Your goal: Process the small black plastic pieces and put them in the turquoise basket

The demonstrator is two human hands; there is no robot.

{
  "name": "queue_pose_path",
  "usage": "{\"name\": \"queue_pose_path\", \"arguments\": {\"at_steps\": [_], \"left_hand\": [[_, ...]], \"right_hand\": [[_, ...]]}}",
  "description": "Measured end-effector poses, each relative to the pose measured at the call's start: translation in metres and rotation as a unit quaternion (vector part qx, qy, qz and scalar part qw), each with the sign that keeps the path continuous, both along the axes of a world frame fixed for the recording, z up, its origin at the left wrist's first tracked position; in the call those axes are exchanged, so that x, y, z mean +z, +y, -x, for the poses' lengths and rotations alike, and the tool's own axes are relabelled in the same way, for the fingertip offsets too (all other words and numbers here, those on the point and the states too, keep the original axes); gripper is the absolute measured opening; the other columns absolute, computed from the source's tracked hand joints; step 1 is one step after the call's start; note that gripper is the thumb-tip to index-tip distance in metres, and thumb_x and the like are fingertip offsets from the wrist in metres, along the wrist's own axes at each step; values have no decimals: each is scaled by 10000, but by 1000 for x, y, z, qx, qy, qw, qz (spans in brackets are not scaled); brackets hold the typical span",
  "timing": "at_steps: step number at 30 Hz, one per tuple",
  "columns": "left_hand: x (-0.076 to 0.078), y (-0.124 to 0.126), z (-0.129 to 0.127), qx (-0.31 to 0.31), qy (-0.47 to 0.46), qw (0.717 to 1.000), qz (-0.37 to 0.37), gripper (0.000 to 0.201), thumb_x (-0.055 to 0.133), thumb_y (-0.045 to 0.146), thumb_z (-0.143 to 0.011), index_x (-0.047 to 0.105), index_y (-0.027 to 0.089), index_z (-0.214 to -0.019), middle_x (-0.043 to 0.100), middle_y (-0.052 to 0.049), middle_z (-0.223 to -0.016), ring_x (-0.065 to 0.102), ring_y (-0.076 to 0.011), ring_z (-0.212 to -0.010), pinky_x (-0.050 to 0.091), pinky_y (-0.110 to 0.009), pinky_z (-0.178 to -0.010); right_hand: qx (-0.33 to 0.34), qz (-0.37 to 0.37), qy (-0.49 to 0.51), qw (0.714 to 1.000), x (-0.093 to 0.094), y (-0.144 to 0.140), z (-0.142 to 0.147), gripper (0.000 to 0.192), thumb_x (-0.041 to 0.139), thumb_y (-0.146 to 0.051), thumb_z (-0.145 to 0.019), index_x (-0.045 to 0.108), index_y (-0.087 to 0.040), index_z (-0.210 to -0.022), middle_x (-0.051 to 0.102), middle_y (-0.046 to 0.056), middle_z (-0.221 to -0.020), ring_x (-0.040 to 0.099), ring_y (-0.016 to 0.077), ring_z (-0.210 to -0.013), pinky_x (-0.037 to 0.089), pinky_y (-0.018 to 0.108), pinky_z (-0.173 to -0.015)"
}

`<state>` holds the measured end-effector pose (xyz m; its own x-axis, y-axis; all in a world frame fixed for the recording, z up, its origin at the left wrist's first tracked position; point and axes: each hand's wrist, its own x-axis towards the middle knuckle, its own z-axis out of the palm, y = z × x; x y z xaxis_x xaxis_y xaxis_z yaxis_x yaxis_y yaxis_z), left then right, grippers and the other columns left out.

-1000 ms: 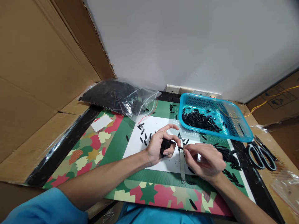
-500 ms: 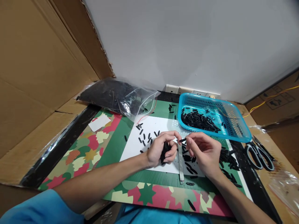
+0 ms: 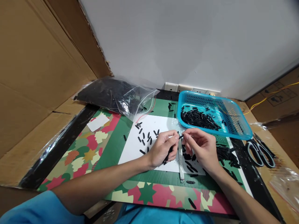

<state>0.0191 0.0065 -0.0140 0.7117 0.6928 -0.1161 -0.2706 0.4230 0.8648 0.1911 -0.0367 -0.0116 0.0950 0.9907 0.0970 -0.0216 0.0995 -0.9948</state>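
The right hand, having lifted a small black piece, is now pinching it against the left hand, which is still clutching a black bundle, so another piece is joining it.

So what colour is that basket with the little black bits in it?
The basket is bright turquoise blue, seen clearly in the head view.
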Motion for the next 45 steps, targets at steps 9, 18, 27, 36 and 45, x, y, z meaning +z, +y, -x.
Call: {"name": "queue_pose_path", "arguments": {"at_steps": [9,18,27,36,45], "left_hand": [[-3,-4,-2,21,20,997,-71,406,511,553,-1052,433,225,-826,445,102,-449,304,-54,-343,294,-157,-381],[-3,-2,-3,30,-6,999,-18,392,464,546,-1065,441,225,-841,440,98,-456,302,-63,-339,305,-164,-363],[-3,-1,-1,22,14,999,-42,361,531,520,-1050,447,226,-858,451,105,-466,313,-57,-344,312,-153,-371],[-5,2,-2,125,40,989,-61,401,587,557,-1023,429,236,-842,431,119,-432,328,-59,-304,295,-142,-340],[-7,3,-3,138,59,986,-72,415,596,595,-1007,438,239,-865,423,124,-414,318,-61,-286,290,-138,-324]], "right_hand": [[16,-15,-43,999,-2,0,-3,164,720,-365,-1006,735,-202,-987,692,-12,-744,561,80,-515,470,200,-493],[4,-42,-70,997,-1,-1,-4,113,725,-322,-1000,734,-213,-972,690,-17,-736,569,89,-525,501,202,-499],[5,-42,-46,998,-1,2,-3,129,713,-338,-1005,722,-214,-972,686,-26,-734,549,83,-500,472,193,-469],[134,-183,-408,884,2,15,-33,229,620,-82,-988,778,-231,-1059,802,47,-1099,719,210,-965,551,318,-808],[228,-240,-627,705,1,12,-29,120,668,-118,-1000,740,-192,-1062,768,70,-1179,666,246,-941,562,372,-772]]}}
